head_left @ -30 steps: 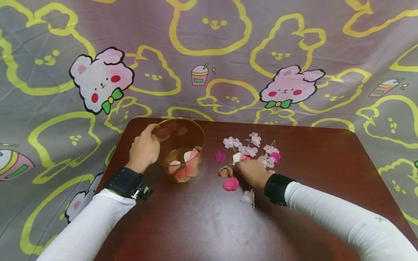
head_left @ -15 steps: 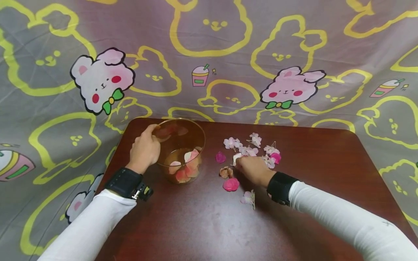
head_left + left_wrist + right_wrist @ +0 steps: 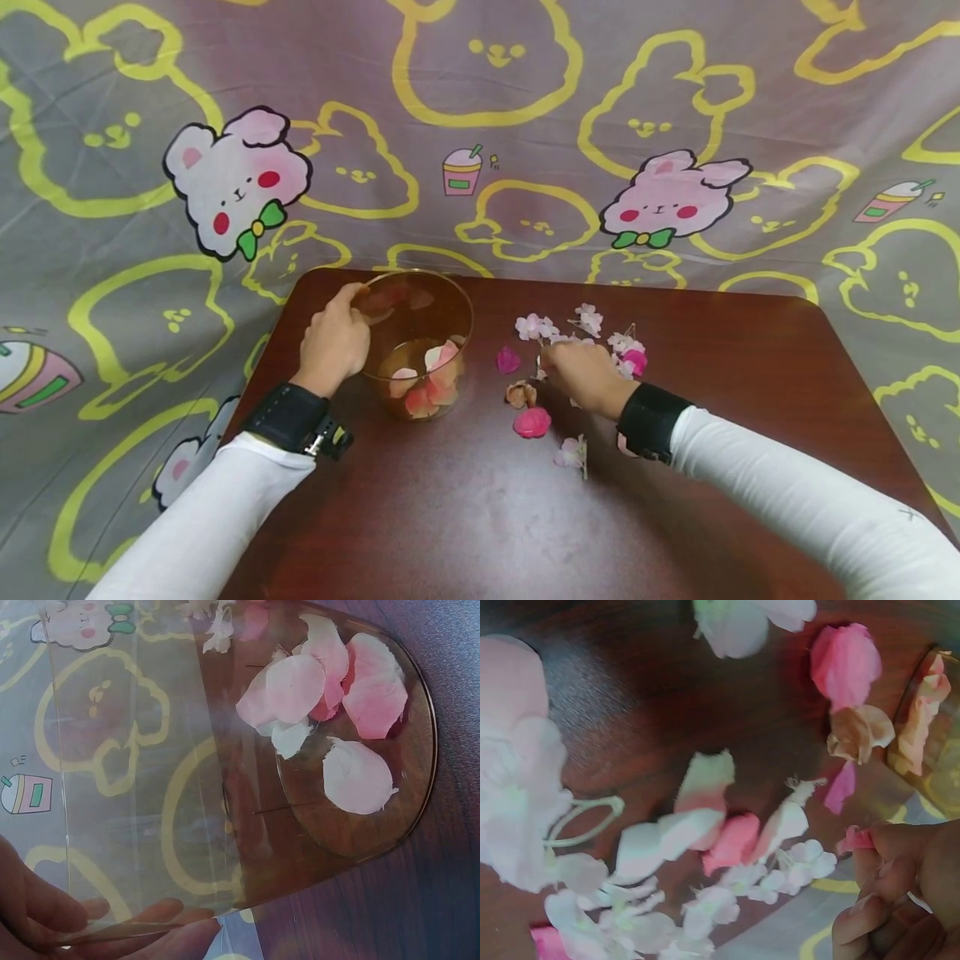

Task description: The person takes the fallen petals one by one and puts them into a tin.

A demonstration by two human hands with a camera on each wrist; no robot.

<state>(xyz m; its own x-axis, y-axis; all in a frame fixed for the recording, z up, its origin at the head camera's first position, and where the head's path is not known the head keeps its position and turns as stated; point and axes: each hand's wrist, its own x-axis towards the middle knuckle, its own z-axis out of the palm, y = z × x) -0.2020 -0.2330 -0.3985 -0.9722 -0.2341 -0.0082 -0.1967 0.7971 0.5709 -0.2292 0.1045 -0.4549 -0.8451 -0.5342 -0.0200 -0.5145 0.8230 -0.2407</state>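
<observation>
My left hand point(image 3: 332, 346) grips the rim of a clear amber container point(image 3: 405, 321), thumb on one side of its wall and fingers on the other. Several pale pink petals point(image 3: 371, 686) lie on the container's bottom. Over the scattered flowers, my right hand point(image 3: 587, 377) has thumb and forefinger together on a small pink petal point(image 3: 857, 839), with its other fingers curled. Below that hand lie white-and-pink petals point(image 3: 703, 796), partly hidden by it in the head view. A brown crumpled petal point(image 3: 520, 394) and a bright pink petal point(image 3: 532, 422) lie to its left.
Pale pink blossoms point(image 3: 533, 326) with thin stems spread behind the right hand. A magenta petal point(image 3: 507, 359) lies between container and hand; one blossom point(image 3: 572, 452) lies nearer the front. A cartoon-print cloth point(image 3: 517, 158) hangs behind the dark wooden table point(image 3: 420, 517).
My right hand has shifted slightly back and up, and now covers more of the white-and-pink petals and blossoms. My left hand and the container have stayed in place.
</observation>
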